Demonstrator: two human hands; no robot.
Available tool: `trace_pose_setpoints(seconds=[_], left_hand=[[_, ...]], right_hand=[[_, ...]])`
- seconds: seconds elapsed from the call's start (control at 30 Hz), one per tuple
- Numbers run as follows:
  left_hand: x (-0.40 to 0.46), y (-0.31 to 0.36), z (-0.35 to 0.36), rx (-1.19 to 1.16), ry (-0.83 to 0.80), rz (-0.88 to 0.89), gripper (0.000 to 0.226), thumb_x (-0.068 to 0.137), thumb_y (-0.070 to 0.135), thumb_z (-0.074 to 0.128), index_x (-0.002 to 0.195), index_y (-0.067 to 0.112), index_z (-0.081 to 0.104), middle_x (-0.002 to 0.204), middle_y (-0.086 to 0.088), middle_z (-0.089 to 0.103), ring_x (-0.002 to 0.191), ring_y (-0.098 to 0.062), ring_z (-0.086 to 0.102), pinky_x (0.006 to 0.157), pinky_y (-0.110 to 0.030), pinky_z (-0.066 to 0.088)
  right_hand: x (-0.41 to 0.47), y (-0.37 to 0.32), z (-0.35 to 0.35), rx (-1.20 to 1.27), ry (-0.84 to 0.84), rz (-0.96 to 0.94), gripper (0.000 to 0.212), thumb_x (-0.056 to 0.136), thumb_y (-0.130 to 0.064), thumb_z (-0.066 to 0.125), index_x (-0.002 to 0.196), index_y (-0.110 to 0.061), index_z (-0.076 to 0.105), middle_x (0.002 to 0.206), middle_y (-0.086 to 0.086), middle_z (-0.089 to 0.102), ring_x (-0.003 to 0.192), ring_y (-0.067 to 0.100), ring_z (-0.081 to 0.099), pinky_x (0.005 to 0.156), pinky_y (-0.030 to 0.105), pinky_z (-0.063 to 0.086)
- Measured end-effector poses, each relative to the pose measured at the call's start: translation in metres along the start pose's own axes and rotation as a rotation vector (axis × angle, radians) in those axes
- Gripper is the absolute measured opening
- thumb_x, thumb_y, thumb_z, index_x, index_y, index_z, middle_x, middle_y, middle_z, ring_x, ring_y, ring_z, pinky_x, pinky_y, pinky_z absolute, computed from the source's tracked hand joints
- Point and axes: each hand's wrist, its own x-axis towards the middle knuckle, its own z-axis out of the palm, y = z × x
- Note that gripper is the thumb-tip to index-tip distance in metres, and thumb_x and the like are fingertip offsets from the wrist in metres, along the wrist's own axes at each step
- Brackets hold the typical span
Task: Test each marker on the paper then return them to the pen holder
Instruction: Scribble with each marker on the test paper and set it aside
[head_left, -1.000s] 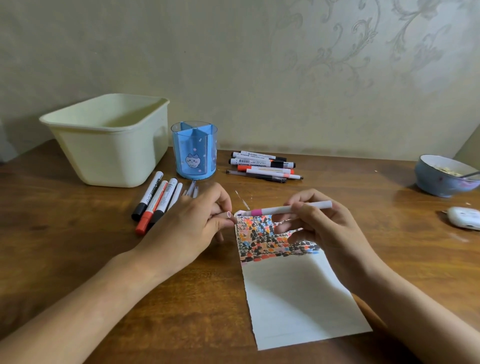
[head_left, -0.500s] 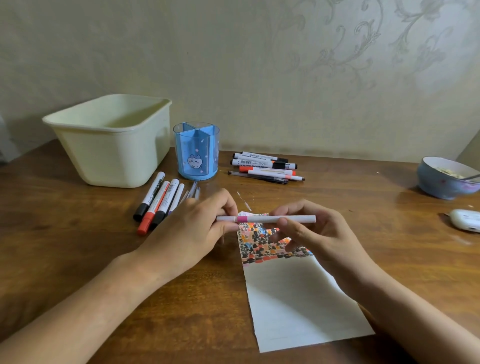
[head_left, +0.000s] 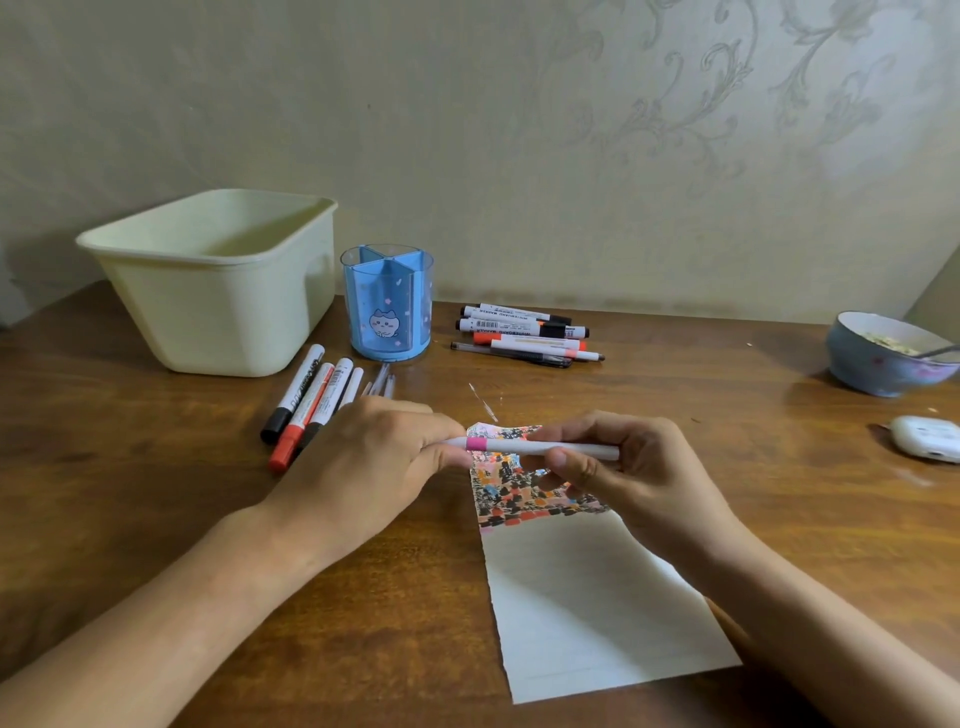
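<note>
A thin white marker with a pink band (head_left: 540, 448) lies level above the top of the paper (head_left: 587, 597), held at both ends. My left hand (head_left: 374, 462) pinches its capped left end. My right hand (head_left: 634, 467) grips the barrel between thumb and fingers. The paper's upper part is covered with coloured marks. The blue pen holder (head_left: 387, 304) with a cat picture stands behind, nothing in the compartments I can see. Several markers (head_left: 306, 400) lie left of it, partly hidden by my left hand. Another group of markers (head_left: 524, 335) lies to its right.
A cream plastic tub (head_left: 218, 280) stands at the back left beside the holder. A blue bowl (head_left: 883, 353) with food and a spoon sits at the right edge, with a small white case (head_left: 927, 439) in front of it. The wall runs close behind the table.
The marker has swung from tilted to level and slid left. My left hand's fingers have closed on its left end, past the pink band; the right hand shifted slightly left.
</note>
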Motion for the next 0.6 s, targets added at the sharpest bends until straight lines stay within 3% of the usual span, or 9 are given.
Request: trace_pose_setpoints(seconds=[0.13, 0.27, 0.37, 0.5, 0.6], left_hand=[[0.000, 0.006, 0.002, 0.018, 0.021, -0.004, 0.055, 0.083, 0.060, 0.038, 0.089, 0.022, 0.078, 0.069, 0.011, 0.065, 0.061, -0.010, 0.057, 0.052, -0.032, 0.049], [0.001, 0.012, -0.002, 0.028, 0.039, -0.012, 0.055, 0.083, 0.059, 0.036, 0.090, 0.024, 0.078, 0.071, 0.011, 0.067, 0.062, -0.011, 0.058, 0.049, -0.028, 0.047], [0.001, 0.013, -0.002, 0.065, 0.011, -0.014, 0.060, 0.083, 0.063, 0.032, 0.082, 0.022, 0.075, 0.069, 0.009, 0.065, 0.062, -0.013, 0.056, 0.052, -0.035, 0.047], [0.001, 0.015, -0.003, 0.142, 0.016, -0.016, 0.066, 0.082, 0.065, 0.023, 0.083, 0.022, 0.073, 0.073, 0.009, 0.066, 0.065, -0.013, 0.057, 0.053, -0.030, 0.046], [-0.001, 0.018, 0.002, 0.205, -0.095, -0.024, 0.057, 0.087, 0.065, 0.029, 0.089, 0.025, 0.069, 0.079, 0.010, 0.066, 0.071, -0.011, 0.058, 0.057, -0.023, 0.044]], right_hand=[[0.000, 0.000, 0.002, 0.043, 0.035, 0.000, 0.015, 0.084, -0.025, 0.069, 0.096, -0.018, 0.076, 0.086, 0.005, 0.078, 0.077, 0.016, 0.073, 0.067, 0.026, 0.055], [0.000, -0.003, 0.005, 0.087, 0.073, 0.020, 0.014, 0.084, -0.025, 0.068, 0.091, -0.015, 0.075, 0.083, 0.007, 0.078, 0.076, 0.020, 0.074, 0.066, 0.028, 0.055], [0.001, -0.003, 0.006, 0.115, 0.068, 0.045, 0.010, 0.089, -0.017, 0.067, 0.088, -0.011, 0.074, 0.081, 0.010, 0.077, 0.071, 0.020, 0.071, 0.063, 0.027, 0.053], [0.004, -0.006, 0.005, 0.154, 0.085, 0.079, 0.012, 0.092, -0.013, 0.065, 0.087, -0.004, 0.073, 0.076, 0.013, 0.075, 0.063, 0.018, 0.068, 0.057, 0.023, 0.050], [0.006, -0.005, 0.001, 0.077, 0.051, 0.090, 0.011, 0.092, -0.016, 0.067, 0.086, -0.010, 0.074, 0.074, 0.011, 0.075, 0.060, 0.017, 0.067, 0.058, 0.026, 0.050]])
